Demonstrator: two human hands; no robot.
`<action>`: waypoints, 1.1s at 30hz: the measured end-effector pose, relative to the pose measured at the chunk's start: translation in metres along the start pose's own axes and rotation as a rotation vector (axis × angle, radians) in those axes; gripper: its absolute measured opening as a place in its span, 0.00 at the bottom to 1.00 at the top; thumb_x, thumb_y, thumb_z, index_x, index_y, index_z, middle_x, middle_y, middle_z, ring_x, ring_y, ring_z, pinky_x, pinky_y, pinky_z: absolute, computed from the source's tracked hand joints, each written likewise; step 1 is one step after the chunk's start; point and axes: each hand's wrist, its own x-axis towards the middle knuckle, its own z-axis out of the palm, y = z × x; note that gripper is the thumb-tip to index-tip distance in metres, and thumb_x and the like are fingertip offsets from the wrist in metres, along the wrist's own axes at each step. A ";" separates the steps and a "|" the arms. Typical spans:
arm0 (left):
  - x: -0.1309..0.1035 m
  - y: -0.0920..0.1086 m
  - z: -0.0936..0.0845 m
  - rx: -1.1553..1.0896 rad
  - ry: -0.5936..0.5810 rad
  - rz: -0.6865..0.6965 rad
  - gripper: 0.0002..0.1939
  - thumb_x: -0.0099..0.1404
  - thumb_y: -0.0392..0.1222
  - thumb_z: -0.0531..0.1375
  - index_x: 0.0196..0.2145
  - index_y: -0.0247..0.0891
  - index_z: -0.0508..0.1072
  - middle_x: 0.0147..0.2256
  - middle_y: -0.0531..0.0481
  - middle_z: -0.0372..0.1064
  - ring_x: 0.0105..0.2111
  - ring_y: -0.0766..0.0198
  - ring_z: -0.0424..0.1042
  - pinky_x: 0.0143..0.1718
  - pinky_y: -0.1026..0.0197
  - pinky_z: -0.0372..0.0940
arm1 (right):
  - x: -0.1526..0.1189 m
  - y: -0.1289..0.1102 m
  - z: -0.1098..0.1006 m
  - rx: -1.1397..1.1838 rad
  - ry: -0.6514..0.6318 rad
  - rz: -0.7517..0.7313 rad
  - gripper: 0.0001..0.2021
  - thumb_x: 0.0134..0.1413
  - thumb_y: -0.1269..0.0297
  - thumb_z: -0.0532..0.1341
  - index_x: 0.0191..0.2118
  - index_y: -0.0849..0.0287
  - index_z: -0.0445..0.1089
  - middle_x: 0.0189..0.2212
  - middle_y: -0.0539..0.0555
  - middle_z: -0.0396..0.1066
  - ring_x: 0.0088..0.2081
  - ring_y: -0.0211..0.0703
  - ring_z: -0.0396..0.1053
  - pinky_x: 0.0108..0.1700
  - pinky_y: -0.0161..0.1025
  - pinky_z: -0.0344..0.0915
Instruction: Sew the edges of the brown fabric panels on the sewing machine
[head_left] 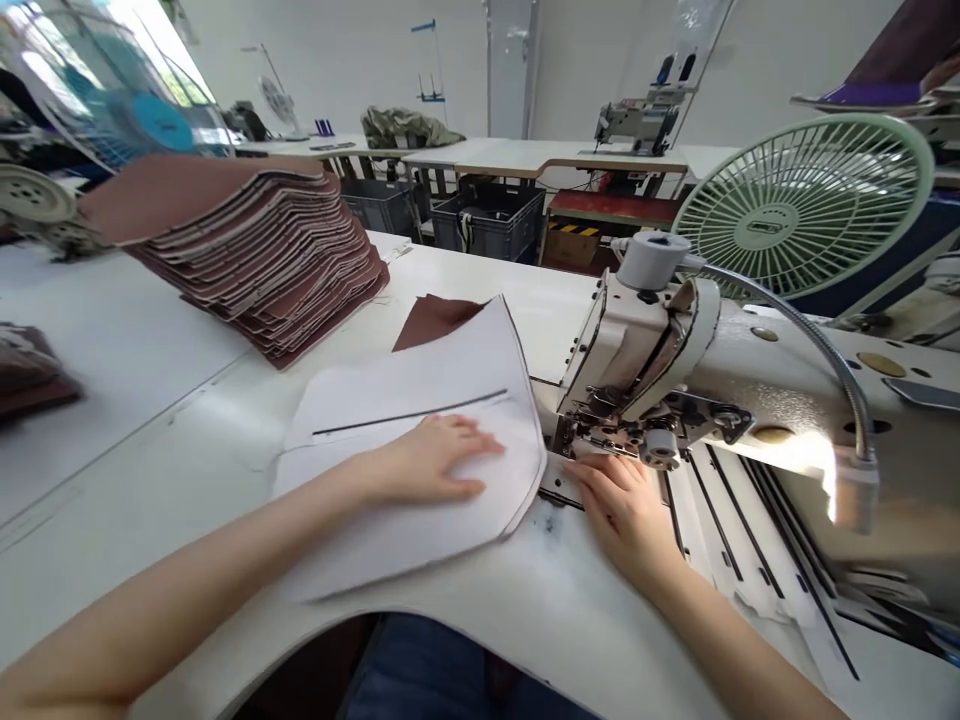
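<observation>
A white panel (390, 420) with a long dark slit line lies on the sewing table, its right edge close to the needle area. My left hand (439, 460) rests flat on this panel, fingers spread. At the needle plate of the sewing machine (622, 360), my right hand (626, 505) has its fingers pressed together under the machine head. What those fingertips hold, if anything, is hidden. Beyond the panel a brown fabric piece (435, 320) sticks out from beneath it. White strips with black lines (739, 520) lie to the right of my right hand.
A tall stack of brown fabric pieces (255, 250) stands at the back left, with a smaller brown pile (34, 375) at the left edge. A green fan (795, 205) is behind the machine. Grey crates (491, 225) stand below the far tables. A lit lamp (855, 485) hangs at right.
</observation>
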 end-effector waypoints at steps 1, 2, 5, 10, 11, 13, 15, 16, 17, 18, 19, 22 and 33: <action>-0.015 0.004 -0.008 -0.058 -0.052 0.007 0.27 0.62 0.46 0.60 0.59 0.46 0.63 0.53 0.47 0.69 0.54 0.52 0.65 0.54 0.52 0.59 | 0.001 -0.003 0.001 -0.013 0.001 -0.014 0.16 0.63 0.71 0.51 0.54 0.56 0.67 0.41 0.57 0.71 0.42 0.47 0.69 0.42 0.45 0.66; -0.027 0.008 -0.015 -0.129 -0.117 -0.001 0.29 0.63 0.45 0.60 0.61 0.47 0.60 0.49 0.48 0.72 0.50 0.55 0.69 0.50 0.57 0.63 | 0.002 -0.006 0.002 -0.035 0.000 -0.036 0.18 0.63 0.72 0.51 0.56 0.56 0.65 0.45 0.59 0.71 0.45 0.49 0.69 0.43 0.46 0.66; -0.039 0.014 -0.029 -0.280 -0.225 -0.048 0.24 0.67 0.45 0.55 0.60 0.47 0.62 0.41 0.52 0.74 0.36 0.64 0.73 0.35 0.66 0.65 | 0.004 -0.023 0.005 -0.119 -0.030 -0.170 0.21 0.62 0.73 0.51 0.60 0.56 0.62 0.54 0.61 0.67 0.55 0.51 0.63 0.48 0.47 0.65; 0.010 0.003 -0.005 0.041 0.151 0.070 0.22 0.66 0.39 0.53 0.57 0.37 0.66 0.54 0.41 0.65 0.52 0.55 0.64 0.53 0.54 0.60 | 0.001 -0.048 0.012 -0.192 -0.060 -0.309 0.12 0.62 0.73 0.54 0.47 0.62 0.71 0.49 0.59 0.73 0.54 0.47 0.65 0.46 0.42 0.64; 0.021 0.002 0.004 0.109 0.172 0.104 0.24 0.65 0.38 0.53 0.59 0.36 0.64 0.57 0.41 0.62 0.56 0.53 0.60 0.56 0.50 0.58 | 0.000 -0.049 0.014 -0.192 -0.070 -0.295 0.10 0.62 0.73 0.55 0.45 0.63 0.72 0.47 0.59 0.74 0.52 0.47 0.67 0.45 0.42 0.65; 0.041 0.002 0.024 0.209 0.171 0.139 0.26 0.64 0.36 0.53 0.60 0.36 0.62 0.60 0.41 0.59 0.59 0.50 0.55 0.57 0.46 0.56 | -0.002 -0.048 0.017 -0.189 -0.092 -0.269 0.10 0.61 0.73 0.55 0.43 0.64 0.72 0.45 0.59 0.75 0.49 0.48 0.69 0.44 0.42 0.66; 0.053 0.005 0.038 0.274 0.177 0.135 0.26 0.64 0.35 0.52 0.61 0.36 0.61 0.61 0.43 0.58 0.60 0.50 0.54 0.56 0.46 0.58 | -0.003 -0.045 0.019 -0.190 -0.103 -0.255 0.10 0.60 0.74 0.55 0.44 0.64 0.72 0.44 0.60 0.75 0.49 0.49 0.70 0.43 0.42 0.67; 0.057 0.007 0.042 0.294 0.180 0.126 0.27 0.64 0.35 0.51 0.61 0.36 0.61 0.61 0.44 0.58 0.60 0.51 0.54 0.55 0.47 0.60 | -0.003 -0.044 0.019 -0.193 -0.110 -0.250 0.10 0.59 0.74 0.56 0.44 0.64 0.72 0.45 0.60 0.75 0.49 0.50 0.70 0.43 0.42 0.67; 0.060 0.009 0.045 0.310 0.178 0.116 0.27 0.63 0.35 0.51 0.60 0.37 0.61 0.61 0.45 0.59 0.60 0.51 0.54 0.54 0.48 0.61 | -0.004 -0.043 0.019 -0.196 -0.115 -0.246 0.11 0.59 0.74 0.56 0.44 0.64 0.72 0.45 0.60 0.74 0.49 0.50 0.69 0.43 0.42 0.67; 0.062 0.011 0.047 0.324 0.170 0.108 0.27 0.63 0.35 0.52 0.60 0.37 0.62 0.62 0.45 0.58 0.60 0.51 0.55 0.52 0.50 0.62 | -0.004 -0.042 0.018 -0.198 -0.119 -0.241 0.11 0.58 0.75 0.56 0.45 0.64 0.71 0.45 0.60 0.74 0.50 0.51 0.69 0.43 0.42 0.67; 0.063 0.012 0.047 0.338 0.158 0.102 0.27 0.63 0.36 0.52 0.60 0.37 0.62 0.62 0.46 0.58 0.60 0.51 0.55 0.51 0.51 0.64 | -0.005 -0.041 0.017 -0.199 -0.122 -0.238 0.11 0.58 0.75 0.57 0.45 0.65 0.71 0.45 0.61 0.74 0.49 0.51 0.69 0.42 0.42 0.67; 0.066 0.017 0.048 0.375 0.132 0.087 0.27 0.62 0.35 0.53 0.60 0.37 0.62 0.63 0.46 0.56 0.60 0.51 0.55 0.49 0.53 0.65 | -0.007 -0.038 0.012 -0.195 -0.128 -0.227 0.10 0.56 0.76 0.57 0.43 0.65 0.71 0.43 0.60 0.75 0.47 0.50 0.70 0.41 0.42 0.66; 0.070 0.031 0.061 0.324 0.166 -0.004 0.28 0.61 0.33 0.51 0.59 0.38 0.63 0.64 0.47 0.53 0.60 0.49 0.55 0.51 0.48 0.65 | -0.006 -0.044 -0.004 -0.123 -0.231 -0.094 0.12 0.51 0.78 0.55 0.42 0.65 0.69 0.42 0.61 0.72 0.45 0.50 0.67 0.41 0.43 0.64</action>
